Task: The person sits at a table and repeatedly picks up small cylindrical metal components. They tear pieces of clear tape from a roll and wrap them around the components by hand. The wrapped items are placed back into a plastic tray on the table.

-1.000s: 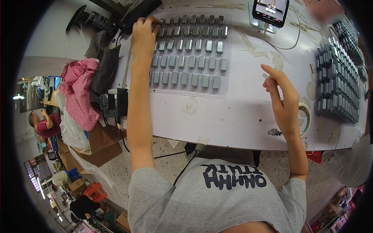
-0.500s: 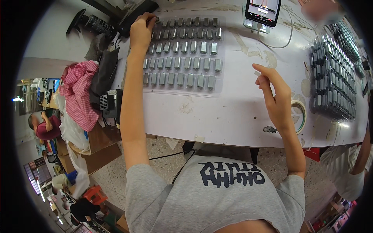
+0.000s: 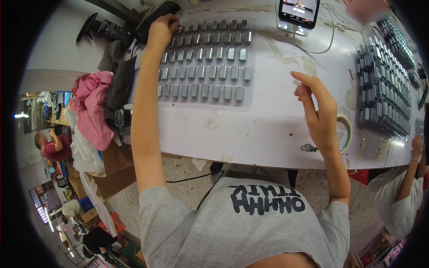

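Note:
Small silver metal blocks [image 3: 216, 92] stand in rows in a clear plastic tray [image 3: 201, 106], on the table in front of me. My left hand [image 3: 161, 32] reaches to the tray's far left corner. Its fingers are bent together beside the end block of the far row, and what lies between the fingertips is hidden. To the right of the tray, my right hand [image 3: 319, 103] hovers over the table. Its thumb and forefinger pinch a small whitish piece [image 3: 296, 83].
Stacked trays of similar blocks [image 3: 384, 89] stand at the right. A tape roll [image 3: 347, 134] lies near my right wrist. A phone [image 3: 298, 12] with a cable [image 3: 330, 42] is at the back. Pink checked cloth [image 3: 91, 107] hangs at the left; another person's arm [image 3: 409, 174] shows far right.
My left fingertips have dropped slightly nearer at the tray's far corner. The view has shifted a little; my right hand keeps its pinch. Far right, the other person's hand has come into view.

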`<state>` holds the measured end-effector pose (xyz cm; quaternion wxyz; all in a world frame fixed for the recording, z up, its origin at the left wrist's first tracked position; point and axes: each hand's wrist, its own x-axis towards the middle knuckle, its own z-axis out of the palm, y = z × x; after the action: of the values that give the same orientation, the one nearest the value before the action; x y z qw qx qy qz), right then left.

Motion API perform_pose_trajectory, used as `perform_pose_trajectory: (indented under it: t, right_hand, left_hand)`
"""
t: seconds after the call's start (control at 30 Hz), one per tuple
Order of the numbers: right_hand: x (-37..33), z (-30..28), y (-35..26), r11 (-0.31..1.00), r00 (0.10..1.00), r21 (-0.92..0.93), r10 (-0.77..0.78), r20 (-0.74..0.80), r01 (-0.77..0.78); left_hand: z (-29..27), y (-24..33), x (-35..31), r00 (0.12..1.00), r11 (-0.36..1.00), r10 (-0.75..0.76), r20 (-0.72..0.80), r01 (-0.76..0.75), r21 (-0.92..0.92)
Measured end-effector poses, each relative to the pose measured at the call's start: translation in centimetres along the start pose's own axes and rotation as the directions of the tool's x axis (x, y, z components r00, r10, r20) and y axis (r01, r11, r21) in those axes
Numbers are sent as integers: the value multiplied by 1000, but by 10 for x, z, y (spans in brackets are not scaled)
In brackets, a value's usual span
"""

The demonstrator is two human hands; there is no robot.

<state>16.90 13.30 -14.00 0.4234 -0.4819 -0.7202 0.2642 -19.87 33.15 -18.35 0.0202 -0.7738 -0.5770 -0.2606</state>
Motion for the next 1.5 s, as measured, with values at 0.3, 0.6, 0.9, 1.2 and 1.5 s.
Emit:
perform_pose_trajectory:
  t: [0.3, 0.6, 0.9, 1.2, 1.5]
  right_hand:
    - [-6, 3, 1, 990, 990, 21, 138, 33, -139]
    - [-4, 4, 12, 947, 968, 203, 251, 21, -250]
    - [-8, 8, 19, 976, 987, 169, 150, -51, -140]
    - [-16, 16, 9, 990, 981, 48, 139, -132, -134]
    - [-40, -61, -99, 916, 975, 358, -215, 57, 181]
  left_hand:
    - [-27, 37, -3, 958, 991, -123, -257, 107, -76]
    - [-43, 234, -60, 985, 848, 166, 53, -115, -518]
    - [-9, 270, -100, 975, 692, 153, 162, 12, -722]
    - [-1, 257, -108, 966, 572, 110, 232, 130, -810]
    - [-10, 250, -105, 972, 602, 3, 234, 185, -777]
